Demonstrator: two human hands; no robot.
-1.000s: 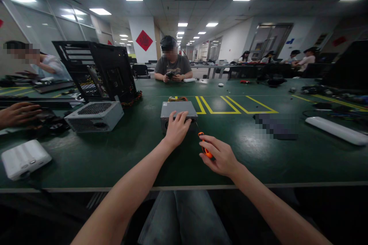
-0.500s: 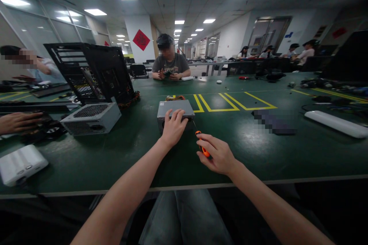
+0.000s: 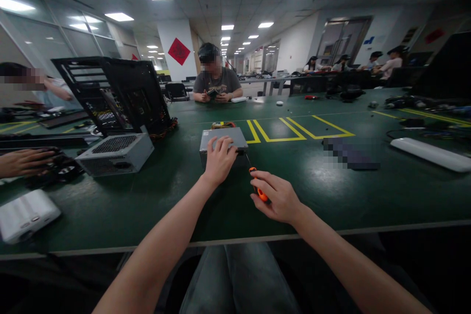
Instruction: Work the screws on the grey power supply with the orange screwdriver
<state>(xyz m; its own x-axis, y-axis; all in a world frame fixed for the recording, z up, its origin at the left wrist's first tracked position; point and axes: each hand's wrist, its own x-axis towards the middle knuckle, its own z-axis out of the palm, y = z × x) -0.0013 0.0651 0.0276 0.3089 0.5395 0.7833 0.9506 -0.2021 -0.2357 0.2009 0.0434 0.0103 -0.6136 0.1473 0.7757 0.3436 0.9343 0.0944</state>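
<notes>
A small grey metal power supply box (image 3: 235, 135) lies on the green table (image 3: 184, 196) straight ahead. My left hand (image 3: 218, 161) rests on its near edge, fingers curled over the top. My right hand (image 3: 276, 196) is closed round the orange handle of a screwdriver (image 3: 255, 184). The thin shaft points up and left at the box's near right corner. Orange and yellow wires (image 3: 222, 125) show behind the box.
A second, larger power supply (image 3: 115, 153) and an open black computer case (image 3: 117, 93) stand at left. A white device (image 3: 25, 215) lies near the left edge, beside another person's hand (image 3: 22, 162). A long white bar (image 3: 430, 155) lies at right. A person sits across the table.
My head has tipped slightly, so the scene sits a bit lower and left. My left hand slid a little further onto the box. The screwdriver stays at the box's corner.
</notes>
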